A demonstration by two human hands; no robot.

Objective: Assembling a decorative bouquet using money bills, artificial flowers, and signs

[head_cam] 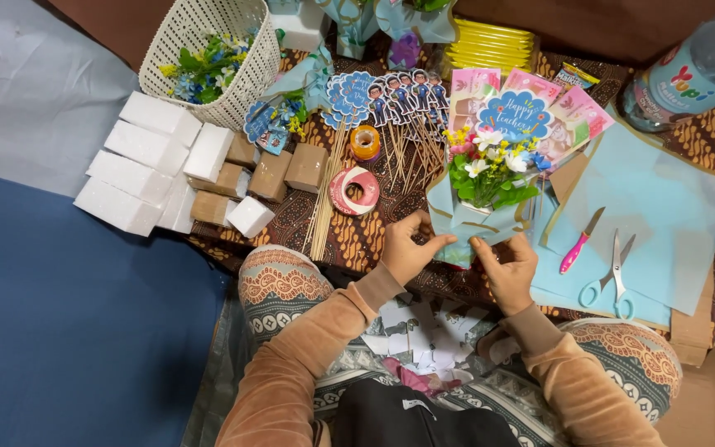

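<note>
A blue sheet (68,331) covers the floor at the left, smooth and bare, the widest open room; a patterned brown cloth (357,236) carries the craft things, crowded nearly to its edges. Light blue paper sheets (664,207) lie flat at the right, with scissors (614,277) and a pink-handled knife (579,242) resting on them. White foam blocks (138,165) stack at the cloth's left edge, beside small brown cardboard boxes (271,174). A white woven basket (246,70) holds small flowers.

The small bouquet (486,194), soft flowers wrapped in stiff blue paper, stands in front of the person's knees. The left hand (407,248) pinches the wrap's lower left edge with fingers nearly closed. The right hand (508,269) grips the wrap's lower right side, fingers curled on it. Wooden skewers (328,194) and a tape roll (354,190) lie just left.
</note>
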